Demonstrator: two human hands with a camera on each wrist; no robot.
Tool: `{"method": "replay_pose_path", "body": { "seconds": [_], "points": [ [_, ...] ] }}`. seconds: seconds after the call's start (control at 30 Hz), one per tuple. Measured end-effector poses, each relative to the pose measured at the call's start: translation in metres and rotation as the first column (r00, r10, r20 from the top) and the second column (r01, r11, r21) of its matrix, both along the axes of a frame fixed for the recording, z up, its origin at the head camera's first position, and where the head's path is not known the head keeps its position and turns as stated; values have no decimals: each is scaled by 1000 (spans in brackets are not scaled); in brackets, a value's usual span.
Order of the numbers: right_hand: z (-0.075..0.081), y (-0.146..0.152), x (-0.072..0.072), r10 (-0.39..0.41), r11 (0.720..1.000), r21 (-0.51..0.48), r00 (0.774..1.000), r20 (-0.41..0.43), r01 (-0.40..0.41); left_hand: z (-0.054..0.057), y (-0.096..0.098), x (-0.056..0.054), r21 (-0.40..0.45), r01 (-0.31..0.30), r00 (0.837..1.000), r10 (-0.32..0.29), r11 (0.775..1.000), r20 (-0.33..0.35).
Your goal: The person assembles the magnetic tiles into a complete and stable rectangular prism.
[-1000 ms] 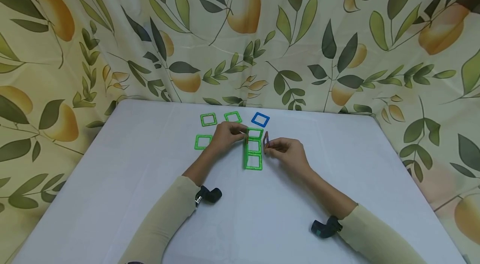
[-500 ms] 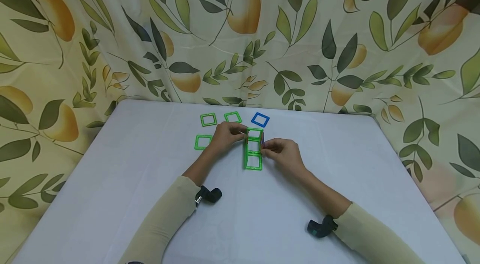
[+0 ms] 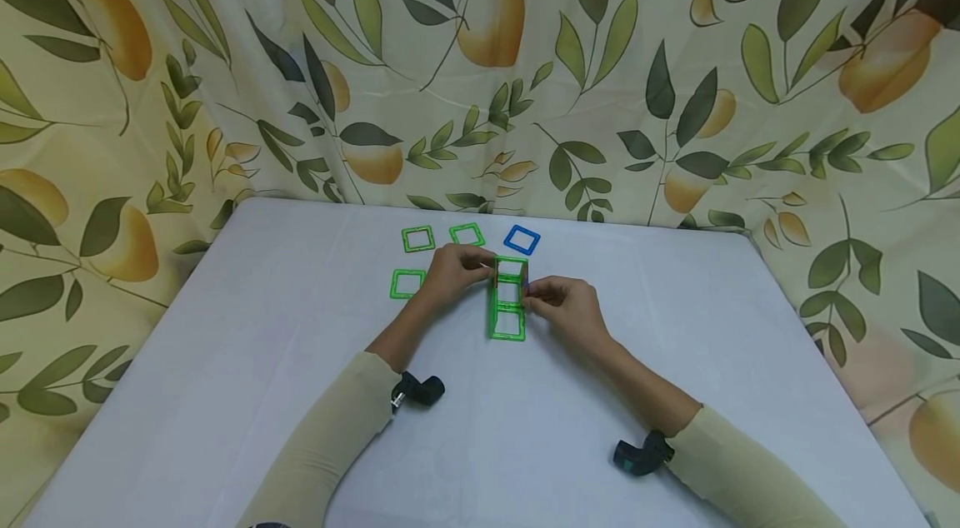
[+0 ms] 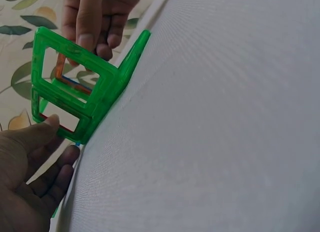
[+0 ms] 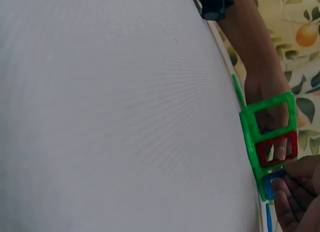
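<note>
Green square magnetic tiles (image 3: 508, 324) form a structure at mid-table, some flat and some standing, with upright tiles along its far part. My left hand (image 3: 453, 274) pinches the structure's left side near a red tile (image 5: 278, 149); its thumb touches a green tile (image 4: 75, 54) in the left wrist view. From the right, my right hand (image 3: 573, 307) pinches an upright tile at the structure's right side. A blue tile (image 5: 269, 186) lies at its fingertips in the right wrist view; an orange-red frame (image 4: 60, 67) shows by it in the left. Fingers partly hide these tiles.
Loose green tiles (image 3: 417, 239) (image 3: 467, 234) and a blue tile (image 3: 521, 240) lie behind the structure. Another green tile (image 3: 407, 284) lies left of my left hand. The white table (image 3: 300, 286) ends at a patterned curtain (image 3: 465, 128).
My right hand has moved slightly left, bringing its upright tile from a small gap to the structure's right side. My left hand has stayed in place.
</note>
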State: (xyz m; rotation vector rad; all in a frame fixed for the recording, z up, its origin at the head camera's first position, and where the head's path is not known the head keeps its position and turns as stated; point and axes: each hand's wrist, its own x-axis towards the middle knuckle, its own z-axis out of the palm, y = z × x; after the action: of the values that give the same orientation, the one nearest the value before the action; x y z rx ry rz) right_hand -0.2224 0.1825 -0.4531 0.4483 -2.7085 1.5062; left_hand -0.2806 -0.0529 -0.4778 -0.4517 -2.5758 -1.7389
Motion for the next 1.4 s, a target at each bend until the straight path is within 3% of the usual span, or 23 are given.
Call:
{"method": "replay_pose_path", "body": {
  "seconds": [0.6,1.0,1.4],
  "points": [
    [-1,2,-6,-24,998,55,999,25,22,-2,0,-2,12,7,1000,-7,1000,-10],
    [-2,15,-34,-103,991,93,993,61,97,-2,0,2,4,3,1000,-3,1000,-4],
    [-10,18,-54,-129,989,68,992,8,128,-2,1,2,3,-4,1000,4,1000,-11]
  ]
}}
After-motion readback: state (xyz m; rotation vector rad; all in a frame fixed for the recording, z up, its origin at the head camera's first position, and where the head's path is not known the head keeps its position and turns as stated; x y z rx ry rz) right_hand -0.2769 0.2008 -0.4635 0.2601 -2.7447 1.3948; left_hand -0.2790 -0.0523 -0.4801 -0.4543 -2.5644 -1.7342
